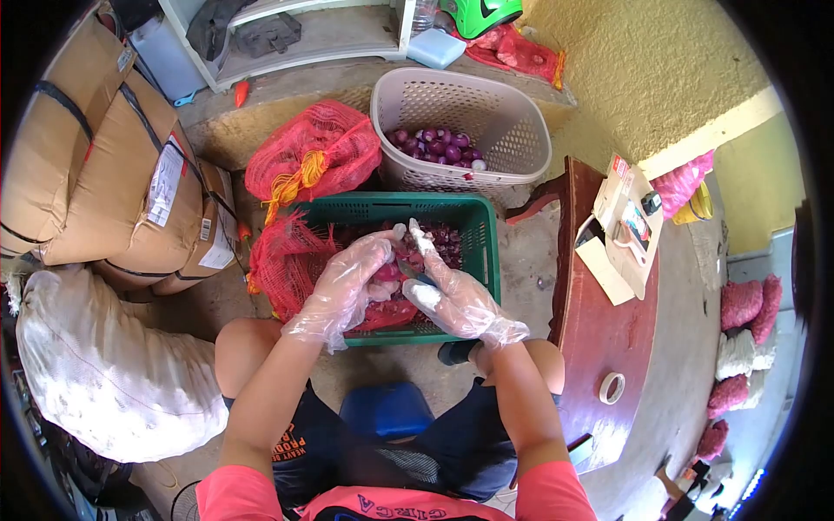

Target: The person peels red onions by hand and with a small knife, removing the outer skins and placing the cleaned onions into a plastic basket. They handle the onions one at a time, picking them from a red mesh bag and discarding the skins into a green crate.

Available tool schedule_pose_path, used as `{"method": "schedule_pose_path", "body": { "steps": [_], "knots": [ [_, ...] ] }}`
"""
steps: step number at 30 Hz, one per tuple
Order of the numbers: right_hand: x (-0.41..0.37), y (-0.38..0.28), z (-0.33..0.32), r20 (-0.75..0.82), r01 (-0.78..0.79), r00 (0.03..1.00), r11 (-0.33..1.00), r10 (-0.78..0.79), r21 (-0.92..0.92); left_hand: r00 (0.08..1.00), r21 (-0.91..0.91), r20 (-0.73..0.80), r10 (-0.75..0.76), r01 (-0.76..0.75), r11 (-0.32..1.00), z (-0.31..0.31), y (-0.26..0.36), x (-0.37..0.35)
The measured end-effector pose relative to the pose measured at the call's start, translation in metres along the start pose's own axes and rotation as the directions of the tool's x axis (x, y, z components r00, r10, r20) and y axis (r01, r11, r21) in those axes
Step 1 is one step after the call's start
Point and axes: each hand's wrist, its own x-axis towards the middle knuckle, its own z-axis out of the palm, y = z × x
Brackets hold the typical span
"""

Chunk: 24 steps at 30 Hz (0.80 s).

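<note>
In the head view, the two gloved hands work close together over the green crate, perhaps so that whatever drops lands inside it. The left hand curls its fingers around a purple onion, seemingly to steady it; the right hand appears to pinch a small knife between thumb and fingers, turned toward that onion, though the grip is partly hidden. The crate stands just beyond the knees, likely so both arms reach it without stretching. A red mesh bag drapes over its left side, its contents mostly hidden. The perforated basket stands just behind, within easy reach, holding shiny purple onions.
</note>
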Motion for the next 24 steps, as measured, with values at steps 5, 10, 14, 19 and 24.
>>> {"method": "schedule_pose_path", "body": {
  "steps": [5,10,14,19,24],
  "knots": [
    [0.002,0.016,0.008,-0.054,0.087,0.995,0.996,-0.087,-0.005,0.997,-0.078,0.06,-0.048,0.052,0.996,0.0,0.004,-0.002],
    [0.002,0.004,0.009,0.025,-0.112,0.994,0.953,0.109,0.282,0.999,-0.052,-0.005,-0.051,0.051,0.997,0.001,0.005,-0.001],
    [0.003,0.009,0.012,-0.063,0.007,0.998,0.931,0.017,0.366,0.999,-0.006,-0.027,-0.035,0.035,0.999,0.003,0.007,-0.001],
    [0.009,0.012,0.018,-0.243,0.105,0.969,0.958,-0.039,0.265,1.0,0.047,0.012,-0.011,0.011,0.999,-0.002,0.004,0.005],
    [0.011,0.006,0.018,-0.23,0.085,0.973,0.907,0.013,0.412,1.0,0.033,0.004,-0.01,0.01,0.999,0.0,0.004,0.006]
  ]
}}
